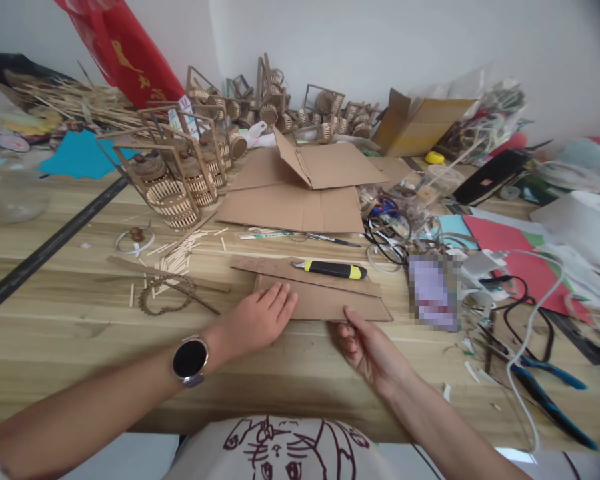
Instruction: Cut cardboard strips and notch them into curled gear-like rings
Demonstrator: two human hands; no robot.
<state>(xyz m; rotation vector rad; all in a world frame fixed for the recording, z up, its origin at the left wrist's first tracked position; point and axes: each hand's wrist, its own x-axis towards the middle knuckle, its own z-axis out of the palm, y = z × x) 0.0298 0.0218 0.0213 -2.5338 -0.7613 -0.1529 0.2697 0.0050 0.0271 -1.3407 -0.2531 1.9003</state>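
craft workshop | wooden worktable (60,307) | cardboard sheet (330,305) | utility knife (334,269) | pliers (553,401) | slatted miniature baskets (174,205)

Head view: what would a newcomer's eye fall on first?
Probably the red bag, slanting at the back left. Next, the yellow-and-black knife on a cardboard strip, just beyond the left hand and the right hand. Then the slatted baskets, at left and along the back.

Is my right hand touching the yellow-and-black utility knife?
Apart. The head view shows a band of cardboard between your right hand and the utility knife.
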